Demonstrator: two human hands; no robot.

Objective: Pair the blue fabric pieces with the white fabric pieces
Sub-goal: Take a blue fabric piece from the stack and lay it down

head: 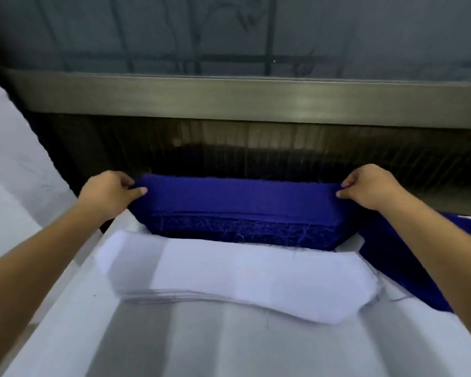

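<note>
A table covered in white sheeting is filling the lower part of the view. Behind it a dull metal ledge is running from side to side under a dark window. More white cloth is sloping along the left edge.

A stack of blue fabric pieces is sitting at the far edge of the table, its frayed cut side facing the person. Both arms are reaching forward to it. The left hand is pinching the left end of the top blue piece between thumb and curled fingers, and the right hand is pinching its right end the same way, so the piece is stretching taut between them above the stack.

A stack of white fabric pieces is lying flat just in front of the blue stack, nearer the person. Another blue cloth is lying on the right, partly hidden under the right forearm.
</note>
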